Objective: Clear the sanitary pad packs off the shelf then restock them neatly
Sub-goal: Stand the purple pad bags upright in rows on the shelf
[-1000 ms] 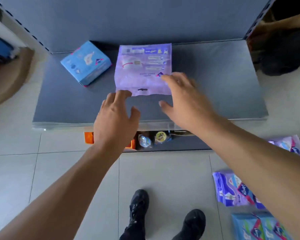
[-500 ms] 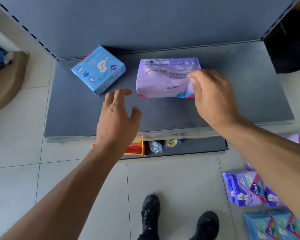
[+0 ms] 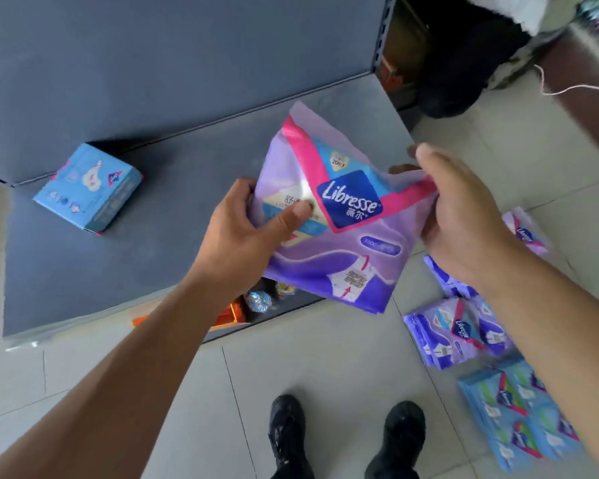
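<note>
Fingers of both hands gripped one purple Libresse pack (image 3: 343, 233): left hand (image 3: 246, 229) held its left edge, thumb pressed on the front; right hand (image 3: 464, 216) pinched the right corner. Pack was held tilted above the front of the grey shelf (image 3: 101, 264). Blue box (image 3: 89, 188) sat at shelf's back left. Further packs (image 3: 457, 333) lay on the floor at right

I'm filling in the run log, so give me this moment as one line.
phase: clearing shelf | left hand: grips purple pack | right hand: pinches same pack | blue box: on shelf | other packs: on floor
</note>
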Action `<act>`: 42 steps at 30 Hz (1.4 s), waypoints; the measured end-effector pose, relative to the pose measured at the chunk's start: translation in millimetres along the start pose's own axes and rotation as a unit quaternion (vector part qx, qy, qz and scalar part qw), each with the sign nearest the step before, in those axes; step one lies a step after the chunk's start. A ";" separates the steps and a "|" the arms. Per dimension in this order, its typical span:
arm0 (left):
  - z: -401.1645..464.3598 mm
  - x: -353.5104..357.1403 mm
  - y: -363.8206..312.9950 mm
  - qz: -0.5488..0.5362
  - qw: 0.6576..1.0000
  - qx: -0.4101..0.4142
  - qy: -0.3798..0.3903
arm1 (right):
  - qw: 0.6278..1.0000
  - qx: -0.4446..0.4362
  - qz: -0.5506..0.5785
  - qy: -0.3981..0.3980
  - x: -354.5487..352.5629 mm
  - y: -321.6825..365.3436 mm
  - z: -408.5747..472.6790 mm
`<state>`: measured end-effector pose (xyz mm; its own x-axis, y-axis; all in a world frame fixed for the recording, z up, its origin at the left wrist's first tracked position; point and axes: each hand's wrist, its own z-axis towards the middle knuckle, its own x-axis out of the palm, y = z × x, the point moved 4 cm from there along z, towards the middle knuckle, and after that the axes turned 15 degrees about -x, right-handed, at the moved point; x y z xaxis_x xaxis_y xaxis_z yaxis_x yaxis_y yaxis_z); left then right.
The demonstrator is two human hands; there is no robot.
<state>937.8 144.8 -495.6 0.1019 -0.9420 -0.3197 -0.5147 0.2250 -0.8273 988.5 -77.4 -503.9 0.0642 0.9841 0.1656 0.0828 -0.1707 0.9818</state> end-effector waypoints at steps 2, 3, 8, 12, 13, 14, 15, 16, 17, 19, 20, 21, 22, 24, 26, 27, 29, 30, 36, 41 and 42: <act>-4.1 29.9 0.4 -0.030 0.999 -0.044 0.003 | 0.996 0.061 0.059 0.004 -26.2 -7.6 -13.5; -5.8 46.3 1.2 -0.015 0.999 -0.051 -0.001 | 0.995 0.086 0.059 0.008 -39.4 -13.3 -22.5; -28.7 137.6 11.8 0.108 0.987 -0.090 0.083 | 0.987 0.146 0.004 -0.063 -119.7 -41.5 -72.6; -50.2 216.9 23.8 0.160 0.960 -0.121 0.195 | 0.970 0.203 -0.075 -0.114 -199.6 -66.1 -108.9; -50.6 233.6 29.4 0.178 0.955 -0.130 0.197 | 0.964 0.216 -0.111 -0.107 -216.9 -71.0 -115.9; -49.9 249.3 33.5 0.200 0.950 -0.141 0.195 | 0.959 0.227 -0.137 -0.102 -232.3 -74.7 -121.9; -46.3 263.2 39.8 0.221 0.945 -0.146 0.194 | 0.953 0.242 -0.155 -0.098 -247.9 -83.5 -127.3; -42.6 276.8 45.3 0.235 0.941 -0.146 0.196 | 0.947 0.255 -0.170 -0.097 -261.8 -91.1 -131.4; -37.7 289.6 49.8 0.247 0.938 -0.144 0.196 | 0.940 0.273 -0.177 -0.100 -273.1 -98.5 -133.4; -23.9 313.8 59.8 0.264 0.936 -0.146 0.181 | 0.933 0.307 -0.150 -0.113 -292.6 -119.4 -136.7; -14.6 325.2 64.5 0.277 0.934 -0.148 0.171 | 0.931 0.321 -0.116 -0.128 -299.1 -128.1 -137.3; -2.4 334.9 72.0 0.292 0.931 -0.150 0.158 | 0.925 0.338 -0.090 -0.146 -304.9 -139.0 -139.8; 11.5 344.6 79.0 0.308 0.928 -0.149 0.145 | 0.921 0.348 -0.077 -0.159 -310.7 -149.4 -141.0; 42.8 366.3 94.9 0.348 0.918 -0.137 0.133 | 0.913 0.360 -0.077 -0.174 -322.0 -170.5 -138.8; 75.0 387.8 114.4 0.411 0.896 -0.113 0.123 | 0.911 0.360 -0.073 -0.186 -332.5 -194.9 -132.2; 91.9 399.3 126.8 0.445 0.881 -0.101 0.124 | 0.910 0.361 -0.073 -0.193 -338.4 -209.2 -127.9; 129.6 423.1 156.6 0.493 0.856 -0.082 0.135 | 0.908 0.358 -0.087 -0.197 -349.7 -242.7 -117.2; 148.9 435.3 173.7 0.504 0.849 -0.075 0.142 | 0.909 0.355 -0.094 -0.195 -353.9 -260.1 -111.1; 243.8 497.3 268.1 0.592 0.793 0.023 0.140 | 0.903 0.350 -0.082 -0.234 -368.3 -372.6 -78.4; 272.1 539.9 296.5 0.602 0.777 0.080 0.166 | 0.895 0.353 -0.057 -0.267 -371.8 -422.7 -72.7; 273.3 543.8 298.4 0.611 0.771 0.073 0.165 | 0.894 0.354 -0.059 -0.269 -372.5 -426.3 -72.9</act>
<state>1072.3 -232.3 -1042.6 -0.6176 -0.0105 -0.7864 0.0503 0.9973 -0.0529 856.9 -367.7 -977.4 0.4667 0.8635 -0.1911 0.7168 -0.2428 0.6536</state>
